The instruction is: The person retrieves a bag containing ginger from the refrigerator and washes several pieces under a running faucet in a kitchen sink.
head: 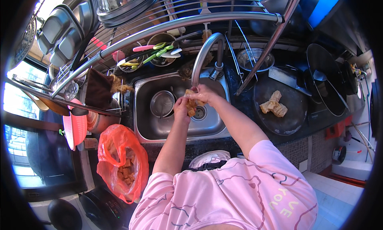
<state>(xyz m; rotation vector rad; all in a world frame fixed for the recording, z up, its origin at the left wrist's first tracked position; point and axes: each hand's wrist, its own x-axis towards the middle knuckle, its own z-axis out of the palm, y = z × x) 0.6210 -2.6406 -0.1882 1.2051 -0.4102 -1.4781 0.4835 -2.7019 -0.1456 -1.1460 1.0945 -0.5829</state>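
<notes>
Both my left hand (182, 109) and my right hand (204, 94) grip a piece of yellowish-brown fried food (191, 107), perhaps fried tofu, under the curved metal faucet (200, 55). They are over the stainless steel sink (149, 131), just above its drain (200, 112). In the left part of the basin sits a round metal bowl (162, 103). More light-brown pieces (273, 105) lie on a round dark board (287, 125) to the right, near a cleaver (284, 78). A red plastic bag (104, 146) to the left stands open, with several brown cubes (128, 171) inside.
A metal rack (179, 20) with bowls and trays arches over the counter's back. Its slanted post (269, 44) comes down between sink and board. A black wok (326, 80) stands far right. At the left are a pink colander (74, 126) and a utensil holder (163, 38) behind the sink.
</notes>
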